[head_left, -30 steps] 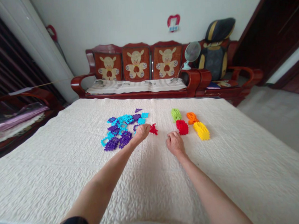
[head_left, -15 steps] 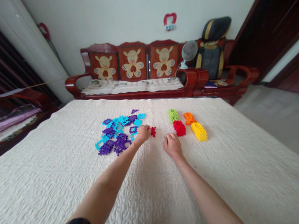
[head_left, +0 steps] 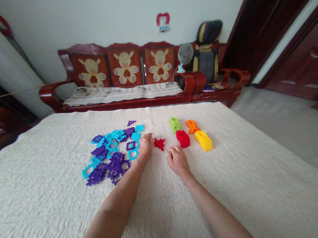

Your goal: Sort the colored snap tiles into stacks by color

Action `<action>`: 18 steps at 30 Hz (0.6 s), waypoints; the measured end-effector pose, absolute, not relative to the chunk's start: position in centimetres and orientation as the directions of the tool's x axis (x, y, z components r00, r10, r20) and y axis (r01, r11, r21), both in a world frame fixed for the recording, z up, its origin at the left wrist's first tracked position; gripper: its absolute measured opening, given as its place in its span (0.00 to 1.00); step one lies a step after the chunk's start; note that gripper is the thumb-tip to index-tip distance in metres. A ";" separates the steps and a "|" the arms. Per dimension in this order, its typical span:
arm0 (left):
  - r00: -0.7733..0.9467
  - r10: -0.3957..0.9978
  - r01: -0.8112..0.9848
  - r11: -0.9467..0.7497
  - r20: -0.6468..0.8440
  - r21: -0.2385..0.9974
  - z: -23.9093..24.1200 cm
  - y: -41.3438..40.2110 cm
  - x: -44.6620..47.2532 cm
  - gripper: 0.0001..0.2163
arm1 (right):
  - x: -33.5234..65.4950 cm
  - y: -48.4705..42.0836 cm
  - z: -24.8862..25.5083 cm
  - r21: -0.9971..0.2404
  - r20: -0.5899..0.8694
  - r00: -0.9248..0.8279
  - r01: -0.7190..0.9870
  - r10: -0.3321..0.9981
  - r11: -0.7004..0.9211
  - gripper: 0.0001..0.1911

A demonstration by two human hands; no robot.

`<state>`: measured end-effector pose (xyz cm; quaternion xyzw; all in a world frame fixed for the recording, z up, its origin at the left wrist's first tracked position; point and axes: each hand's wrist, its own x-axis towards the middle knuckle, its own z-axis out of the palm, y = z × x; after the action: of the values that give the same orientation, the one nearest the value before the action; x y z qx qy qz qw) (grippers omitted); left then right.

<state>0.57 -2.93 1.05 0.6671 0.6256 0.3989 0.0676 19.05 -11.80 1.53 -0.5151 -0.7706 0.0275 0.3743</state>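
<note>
Left hand (head_left: 146,144): narrowed, fingers bent and drawn together; cannot tell whether holding anything. Right hand (head_left: 178,161), at four o'clock from the left: loosely curled, thumb close to the fingers; cannot tell whether gripping anything. Between the hands, just beside the left at three o'clock: small red pieces (head_left: 159,144), spiky-edged, lying on the white quilted cloth (head_left: 163,193).

Near the left hand at nine o'clock: a purple frame piece (head_left: 127,146); at eight, a light-blue frame piece (head_left: 129,155); at eleven, a light-blue square piece (head_left: 139,128). Farther along eleven: a purple triangular piece (head_left: 132,123). Spreading from eight to ten o'clock: a heap of purple and light-blue pieces (head_left: 101,152), overlapping, notched at the edges, some hollow.

Near the right hand at one o'clock: a red stack (head_left: 182,139), with a lime-green stack (head_left: 175,125) just behind, at twelve. Farther out at one: an orange stack (head_left: 192,126), close against a yellow stack (head_left: 203,140) at two.

Beyond the cloth at twelve o'clock: a dark red wooden sofa (head_left: 123,103) with three bear-patterned cushions (head_left: 125,67). At one o'clock from the left hand: a pale fan (head_left: 185,53). Farther right: a black-and-tan padded seat back (head_left: 205,61).
</note>
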 end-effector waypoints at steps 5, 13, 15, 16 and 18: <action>-0.068 0.886 0.784 -0.236 0.458 0.574 0.8 -1.7 -0.4 0.15 | 19.0 -11.8 1.5 -0.466 0.523 -0.171 0.763 0.835 0.448 0.10; -0.086 0.874 0.748 -0.260 0.478 0.610 -0.5 -1.1 -0.4 0.16 | 19.0 -12.4 2.4 -0.479 0.624 -0.234 0.640 0.746 0.601 0.16; -0.092 0.880 0.750 -0.247 0.466 0.614 -0.7 -1.0 -0.3 0.17 | 18.4 -11.6 2.6 -0.450 0.619 -0.258 0.657 0.742 0.604 0.18; -0.099 0.883 0.748 -0.238 0.459 0.619 -0.7 -0.9 -0.2 0.17 | 18.1 -11.0 2.7 -0.437 0.608 -0.266 0.674 0.748 0.596 0.19; -0.110 0.889 0.740 -0.226 0.445 0.633 -0.6 -1.0 0.0 0.17 | 17.3 -9.8 2.7 -0.420 0.581 -0.269 0.709 0.768 0.567 0.21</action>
<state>-0.05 -0.97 -0.56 0.6612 0.6159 0.4192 0.0884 17.33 -9.79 2.71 -0.4640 -0.7958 0.0383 0.3873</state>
